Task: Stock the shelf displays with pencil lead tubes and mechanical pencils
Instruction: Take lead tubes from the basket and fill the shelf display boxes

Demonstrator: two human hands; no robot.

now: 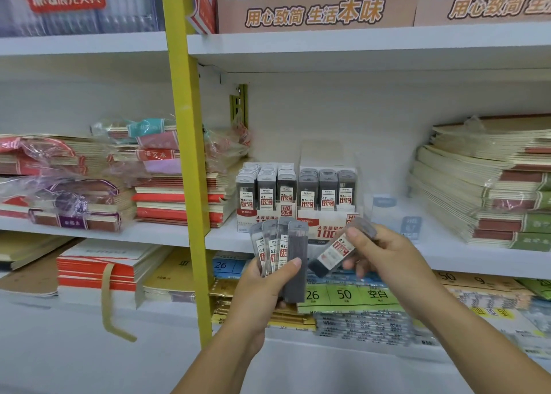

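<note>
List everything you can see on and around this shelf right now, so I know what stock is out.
0.5 display box: one, white and red, three rows of grey tubes, middle shelf right of the post.
0.7 display box: one, same colours, three rows, right of the 0.5 box.
fanned tubes: four showing, grey with red-white labels, left hand.
single tube: one, grey, tilted, right hand.
clear holders: count unclear, blue labels, right of the 0.7 box.
left notebook stacks: several, red, purple, cream, left of the post.
right notebook stack: one, cream and green, far right.
yellow post: one, upright.
brown cartons: two, top shelf.
paper packs: several, green, blue, yellow, lower shelf.
left hand: grips the fan.
right hand: pinches the single tube.
</note>
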